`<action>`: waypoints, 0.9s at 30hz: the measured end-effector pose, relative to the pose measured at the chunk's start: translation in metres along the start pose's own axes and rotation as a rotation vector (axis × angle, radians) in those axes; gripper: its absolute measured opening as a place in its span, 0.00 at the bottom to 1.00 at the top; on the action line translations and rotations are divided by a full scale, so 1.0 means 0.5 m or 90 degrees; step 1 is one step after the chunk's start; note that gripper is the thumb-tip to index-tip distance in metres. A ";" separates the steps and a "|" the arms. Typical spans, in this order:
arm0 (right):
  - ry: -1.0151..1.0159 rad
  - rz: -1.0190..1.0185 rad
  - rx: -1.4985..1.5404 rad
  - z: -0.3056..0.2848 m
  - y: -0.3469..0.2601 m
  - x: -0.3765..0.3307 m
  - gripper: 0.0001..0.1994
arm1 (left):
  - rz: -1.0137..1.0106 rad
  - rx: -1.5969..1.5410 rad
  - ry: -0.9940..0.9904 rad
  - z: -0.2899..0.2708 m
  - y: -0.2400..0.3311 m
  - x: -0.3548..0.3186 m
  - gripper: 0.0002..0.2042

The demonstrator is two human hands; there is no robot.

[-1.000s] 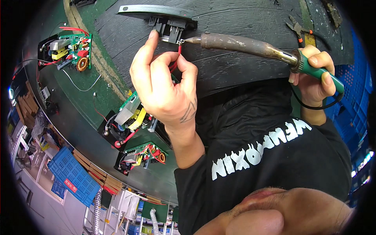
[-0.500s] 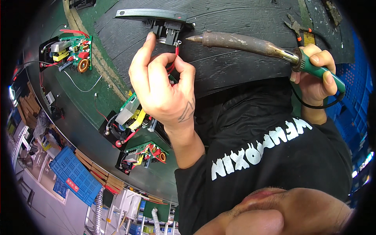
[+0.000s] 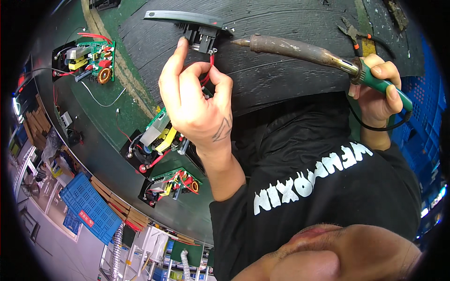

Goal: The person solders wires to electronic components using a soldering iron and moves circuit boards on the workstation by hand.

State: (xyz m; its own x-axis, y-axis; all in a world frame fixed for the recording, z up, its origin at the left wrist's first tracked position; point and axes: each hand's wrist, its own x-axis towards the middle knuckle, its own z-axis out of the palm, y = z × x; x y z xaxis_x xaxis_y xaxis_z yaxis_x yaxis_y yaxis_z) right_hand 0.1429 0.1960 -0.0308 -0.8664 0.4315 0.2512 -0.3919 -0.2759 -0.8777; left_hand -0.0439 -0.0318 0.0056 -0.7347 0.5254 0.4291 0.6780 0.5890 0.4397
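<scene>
My left hand [image 3: 199,96] pinches a red wire [image 3: 212,61] between thumb and a bent finger. Its outstretched index finger touches the underside of a black plastic panel [image 3: 187,18] with black socket-like parts. The wire's upper end meets a small metal terminal [image 3: 213,50] on those parts. In my right hand [image 3: 382,86] is a soldering iron [image 3: 300,49] with a green handle, held nearly level. Its pointed tip faces the terminal from the right, a short gap away.
Cutting pliers [image 3: 352,35] lie on the black work surface [image 3: 281,18] at the far right. Green circuit boards with fans and wires [image 3: 91,63] stand at left, with several more [image 3: 171,182] nearer me. A blue crate [image 3: 89,206] is at lower left, another blue crate [image 3: 417,107] at right.
The soldering iron's tip has drawn slightly right, away from the terminal. My left hand still pinches the red wire, with its index finger against the panel.
</scene>
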 end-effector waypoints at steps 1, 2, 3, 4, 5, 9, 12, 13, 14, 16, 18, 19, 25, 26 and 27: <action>0.013 0.007 -0.001 0.001 -0.002 -0.002 0.23 | 0.000 -0.006 -0.006 -0.002 0.000 0.000 0.08; 0.010 0.004 0.001 0.000 -0.006 -0.003 0.23 | 0.001 -0.004 -0.002 0.000 0.001 0.000 0.08; 0.021 0.011 -0.008 0.000 -0.008 -0.006 0.23 | -0.011 0.001 0.030 0.004 0.002 -0.003 0.08; 0.030 0.016 -0.017 -0.001 -0.011 -0.008 0.23 | -0.022 0.005 0.064 0.007 0.002 -0.007 0.09; 0.025 0.012 -0.017 -0.003 -0.014 -0.009 0.23 | -0.021 0.006 0.070 0.004 -0.001 -0.011 0.09; 0.015 -0.010 -0.002 -0.004 -0.018 -0.017 0.23 | 0.008 0.047 0.000 -0.020 -0.031 -0.025 0.09; 0.072 0.010 -0.047 0.008 -0.028 -0.028 0.23 | 0.015 0.047 0.019 -0.045 -0.049 -0.020 0.05; 0.060 -0.002 -0.035 0.007 -0.032 -0.029 0.24 | 0.005 0.045 0.024 -0.056 -0.052 -0.012 0.05; 0.063 -0.004 -0.038 0.004 -0.037 -0.032 0.24 | -0.044 0.000 0.033 -0.071 -0.052 -0.007 0.05; 0.066 -0.014 -0.047 -0.008 -0.036 -0.042 0.24 | -0.076 -0.035 0.073 -0.097 -0.067 0.000 0.04; 0.075 -0.012 -0.042 -0.011 -0.042 -0.047 0.23 | -0.113 -0.028 0.128 -0.156 -0.075 0.004 0.06; 0.079 -0.017 -0.038 -0.014 -0.043 -0.051 0.23 | -0.159 -0.044 0.155 -0.184 -0.081 0.006 0.06; 0.032 -0.041 -0.002 -0.017 -0.057 -0.041 0.24 | -0.254 -0.076 0.301 -0.419 -0.177 0.037 0.07; 0.033 -0.036 0.014 -0.009 -0.058 -0.039 0.24 | -0.253 -0.022 0.328 -0.483 -0.186 0.035 0.07; 0.024 -0.042 0.016 -0.007 -0.059 -0.032 0.24 | -0.261 0.045 0.327 -0.525 -0.214 0.033 0.09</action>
State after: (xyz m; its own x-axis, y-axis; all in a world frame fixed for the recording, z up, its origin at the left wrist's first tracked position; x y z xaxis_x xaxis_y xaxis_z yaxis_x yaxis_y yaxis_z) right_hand 0.1696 0.2001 -0.0103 -0.8262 0.4819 0.2917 -0.4554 -0.2666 -0.8494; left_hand -0.1228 -0.2473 0.1727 -0.8176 -0.0990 0.5673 0.3296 0.7274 0.6019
